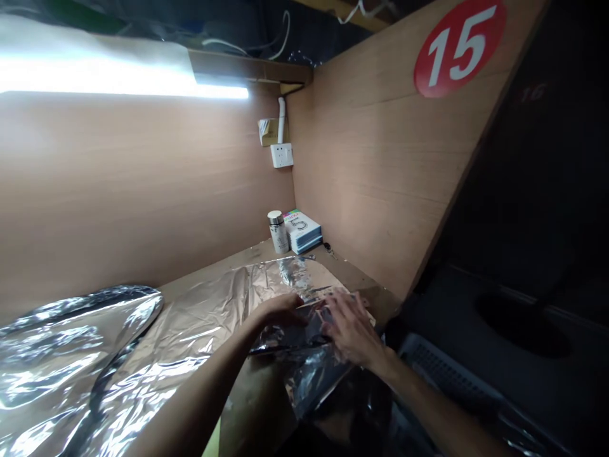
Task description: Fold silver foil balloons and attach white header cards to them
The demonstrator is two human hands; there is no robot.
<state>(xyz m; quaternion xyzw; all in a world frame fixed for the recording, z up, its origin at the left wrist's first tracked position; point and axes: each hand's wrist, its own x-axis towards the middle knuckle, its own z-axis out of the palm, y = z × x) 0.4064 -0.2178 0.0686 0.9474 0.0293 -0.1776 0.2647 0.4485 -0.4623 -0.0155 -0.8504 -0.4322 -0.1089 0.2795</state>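
Observation:
A crumpled clear plastic bag with something dark under or inside it hangs partly over the table's near edge. My right hand lies over its upper part, fingers stretched out and a little blurred. At the bag's left side is my left hand, its fingertips in shadow against the dark material, so their grip is unclear. Beneath and beyond both hands spreads a shiny, wrinkled silver foil sheet. Another foil piece with a dark edge lies farther left.
At the back corner stand a white bottle with a silver cap and a stack of white boxes, with keys beside them. A wooden partition rises on the right. A grey plastic basket sits lower right.

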